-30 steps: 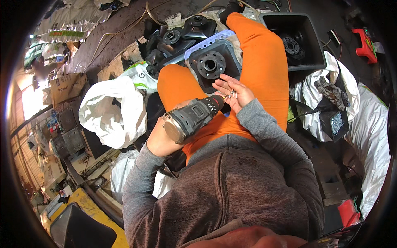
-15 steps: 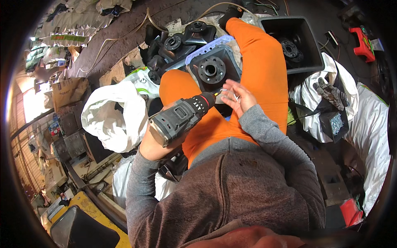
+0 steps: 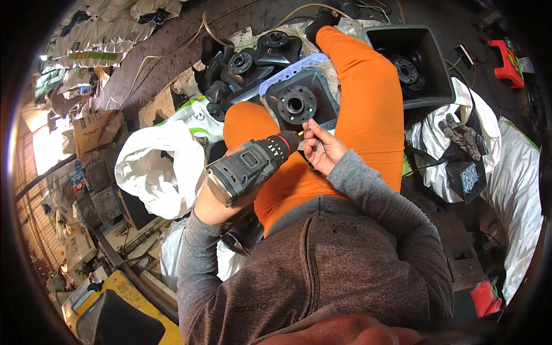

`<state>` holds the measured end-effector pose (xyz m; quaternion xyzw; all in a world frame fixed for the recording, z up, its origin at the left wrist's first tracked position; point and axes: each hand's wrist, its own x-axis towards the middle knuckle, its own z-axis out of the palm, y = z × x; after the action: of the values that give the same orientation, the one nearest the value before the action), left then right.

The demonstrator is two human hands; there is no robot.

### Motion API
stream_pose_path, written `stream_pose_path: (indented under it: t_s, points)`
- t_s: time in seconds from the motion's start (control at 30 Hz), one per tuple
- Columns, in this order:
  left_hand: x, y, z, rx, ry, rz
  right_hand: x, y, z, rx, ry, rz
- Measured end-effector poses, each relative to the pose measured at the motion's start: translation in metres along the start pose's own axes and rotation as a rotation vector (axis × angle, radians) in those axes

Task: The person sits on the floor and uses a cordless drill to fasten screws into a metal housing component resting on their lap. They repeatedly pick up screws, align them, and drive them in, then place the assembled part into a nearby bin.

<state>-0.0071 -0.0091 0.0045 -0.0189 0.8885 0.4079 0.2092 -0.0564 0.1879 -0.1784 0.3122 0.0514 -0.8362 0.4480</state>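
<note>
My left hand is wrapped round the grip of a grey cordless drill, which points up and to the right. A yellow-banded bit shows at its chuck. By the bit tip, my right hand is closed, fingers curled, with thin silvery screws showing between them; one is pinched near the tip. Between my knees, just beyond that hand, lies a black square funnel-shaped part with a round holed flange facing up. A pale blue plastic crate is partly visible behind it.
Several similar black flanged parts are heaped beyond my left knee. A black bin with another flange stands right. White sacks flank me; the right one bears a glove and a black pouch of screws. A hose crosses the floor.
My right hand's fingers have gone from spread to curled, bringing a screw up by the drill's bit. The drill has stayed almost in place.
</note>
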Motion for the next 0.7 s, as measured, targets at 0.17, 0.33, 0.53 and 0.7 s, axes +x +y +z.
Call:
stream_pose_path:
  t_s: [0.17, 0.33, 0.53, 0.7]
  points:
    - [0.006, -0.001, -0.002, 0.117, 0.017, 0.057, 0.003, -0.003, 0.003, -0.136, 0.035, -0.043]
    - [0.009, 0.006, 0.0, 0.21, -0.059, -0.017, 0.016, -0.001, 0.005, -0.139, 0.109, -0.018]
    - [0.045, -0.005, -0.014, 0.276, -0.003, 0.089, 0.026, -0.001, -0.012, -0.243, 0.383, -0.189]
    - [0.076, -0.005, -0.021, 0.214, -0.014, -0.085, 0.041, -0.003, -0.011, -0.387, 0.473, -0.27]
